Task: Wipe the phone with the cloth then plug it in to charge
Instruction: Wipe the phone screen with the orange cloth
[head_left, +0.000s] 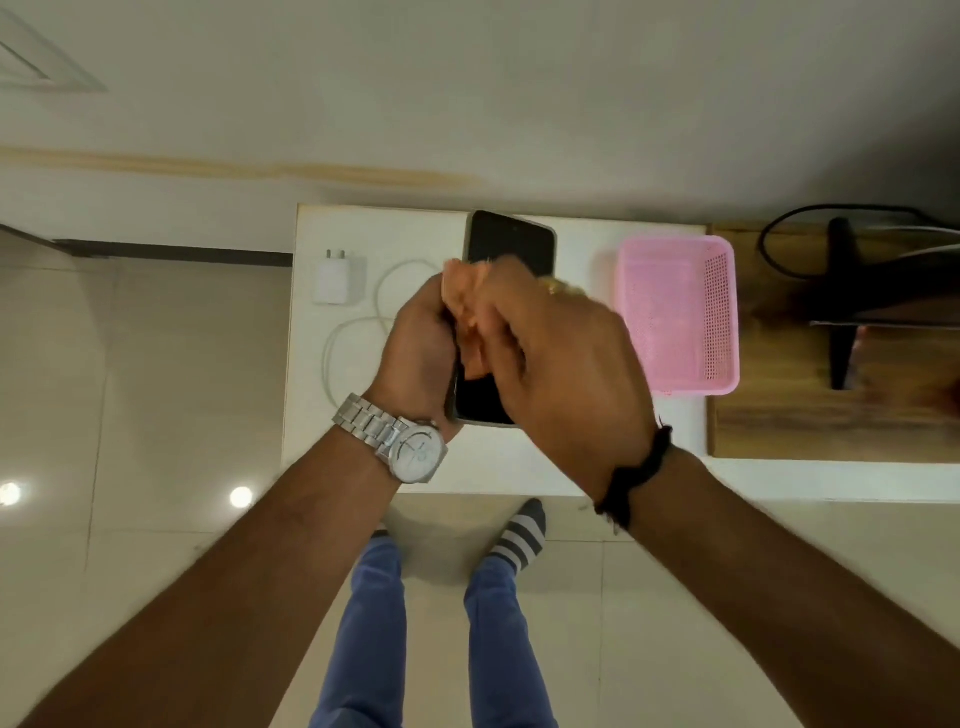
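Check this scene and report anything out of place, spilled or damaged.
Nothing stands out. The left hand holds the phone above the white table while the right hand rubs the cloth on it. Charger, cable and pink basket sit tidy.

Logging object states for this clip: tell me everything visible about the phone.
The phone is a dark slab with a black, unlit screen and a pale metallic-looking rim. It is held above the white table, screen toward the camera, top end pointing away. The left hand grips its left edge; the right hand presses an orange cloth against the screen's middle, hiding it. No cable is attached at the visible ends.
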